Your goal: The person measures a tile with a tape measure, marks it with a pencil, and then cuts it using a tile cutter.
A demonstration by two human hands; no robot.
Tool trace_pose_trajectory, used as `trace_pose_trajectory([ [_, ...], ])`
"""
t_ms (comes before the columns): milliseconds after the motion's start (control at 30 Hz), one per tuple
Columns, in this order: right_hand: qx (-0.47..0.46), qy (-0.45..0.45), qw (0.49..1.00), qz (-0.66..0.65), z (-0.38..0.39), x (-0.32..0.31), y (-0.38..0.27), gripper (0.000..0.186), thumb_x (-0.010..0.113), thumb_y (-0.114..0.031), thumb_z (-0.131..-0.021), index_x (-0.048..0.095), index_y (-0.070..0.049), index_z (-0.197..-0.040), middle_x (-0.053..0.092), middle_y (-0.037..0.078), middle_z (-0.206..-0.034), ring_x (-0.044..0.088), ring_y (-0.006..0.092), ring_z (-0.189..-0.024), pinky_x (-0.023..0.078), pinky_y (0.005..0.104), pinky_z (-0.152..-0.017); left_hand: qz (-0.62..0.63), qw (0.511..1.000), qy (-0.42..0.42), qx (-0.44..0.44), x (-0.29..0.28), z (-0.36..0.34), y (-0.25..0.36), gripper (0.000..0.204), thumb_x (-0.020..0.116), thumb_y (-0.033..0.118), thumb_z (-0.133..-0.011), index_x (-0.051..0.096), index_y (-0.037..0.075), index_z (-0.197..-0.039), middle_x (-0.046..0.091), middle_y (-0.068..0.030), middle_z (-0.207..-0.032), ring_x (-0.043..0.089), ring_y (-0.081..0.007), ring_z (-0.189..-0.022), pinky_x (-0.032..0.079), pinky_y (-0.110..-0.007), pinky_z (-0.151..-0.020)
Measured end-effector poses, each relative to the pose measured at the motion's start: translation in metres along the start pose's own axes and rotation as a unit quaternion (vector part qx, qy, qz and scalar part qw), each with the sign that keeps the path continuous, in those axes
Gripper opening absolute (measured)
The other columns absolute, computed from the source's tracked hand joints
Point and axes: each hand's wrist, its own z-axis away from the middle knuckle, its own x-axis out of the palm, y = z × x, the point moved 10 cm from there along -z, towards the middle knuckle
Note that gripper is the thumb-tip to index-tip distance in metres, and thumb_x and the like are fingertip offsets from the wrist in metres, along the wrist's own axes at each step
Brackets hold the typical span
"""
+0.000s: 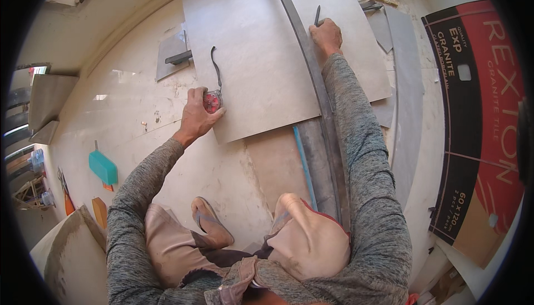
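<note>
Grey tile [250, 54] lies flat at 12 o'clock, low over the floor [139, 99], within easy reach of both arms; whether it is one piece or two under the bar, I cannot tell. A red and black carton [473, 82] sits at 3 o'clock, off to the side and seemingly out of the way. Crossing the tile, a long dark bar [300, 32] runs from 12 toward 5 o'clock, overhanging the near edge. At 10 o'clock, the left hand [196, 114] has its fingers wrapped round a red tape measure [212, 102] at the tile's left edge, probably to steady it there. At 1 o'clock, the right hand [327, 37] grips a dark pencil [317, 15], fingers closed round it, just beside the bar.
</note>
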Motion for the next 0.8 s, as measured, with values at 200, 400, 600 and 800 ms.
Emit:
trace_pose_trajectory([
  [200, -0.004, 0.035, 0.983, -0.178, 0.022, -0.04, 0.029, 0.04, 0.074, -0.026, -0.081, 0.069, 0.001, -0.111, 0.072, 0.01, -0.082, 0.069, 0.0182, -0.072, 0.055, 0.0304, -0.069, 0.012, 0.974, -0.165, 0.154, 0.039, 0.092, 0.053, 0.073, 0.082, 0.026, -0.071, 0.046, -0.001, -0.128, 0.047, -0.0215, -0.124, 0.06, -0.0386, -0.104, 0.055, -0.044, -0.085],
  [400, -0.061, -0.064, 0.93, -0.356, 0.176, -0.115, -0.001, 0.031, 0.07, -0.019, -0.088, 0.066, 0.005, -0.107, 0.067, 0.004, -0.079, 0.061, 0.0082, -0.067, 0.05, 0.024, -0.058, -0.02, 0.898, -0.318, 0.304, 0.105, 0.178, 0.06, 0.068, 0.08, 0.026, -0.073, 0.045, 0.003, -0.127, 0.05, -0.0206, -0.118, 0.059, -0.0381, -0.103, 0.052, -0.046, -0.084],
  [600, -0.022, -0.29, 0.93, -0.224, 0.358, -0.054, 0.005, 0.029, 0.068, -0.019, -0.086, 0.067, 0.0, -0.108, 0.069, 0.011, -0.081, 0.066, 0.0198, -0.07, 0.054, 0.0331, -0.067, -0.061, 0.856, -0.375, 0.35, 0.144, 0.206, 0.039, 0.061, 0.076, 0.026, -0.076, 0.045, 0.004, -0.124, 0.05, -0.0183, -0.112, 0.057, -0.0366, -0.101, 0.05, -0.046, -0.082],
  [800, -0.023, -0.317, 0.946, -0.06, 0.444, 0.028, 0.051, 0.032, 0.065, -0.023, -0.086, 0.062, -0.003, -0.111, 0.069, 0.018, -0.089, 0.067, 0.0389, -0.083, 0.053, 0.05, -0.076, -0.093, 0.849, -0.361, 0.375, 0.124, 0.203, 0.058, 0.069, 0.074, 0.037, -0.08, 0.043, 0.002, -0.131, 0.05, -0.0194, -0.117, 0.054, -0.036, -0.107, 0.047, -0.047, -0.087],
])
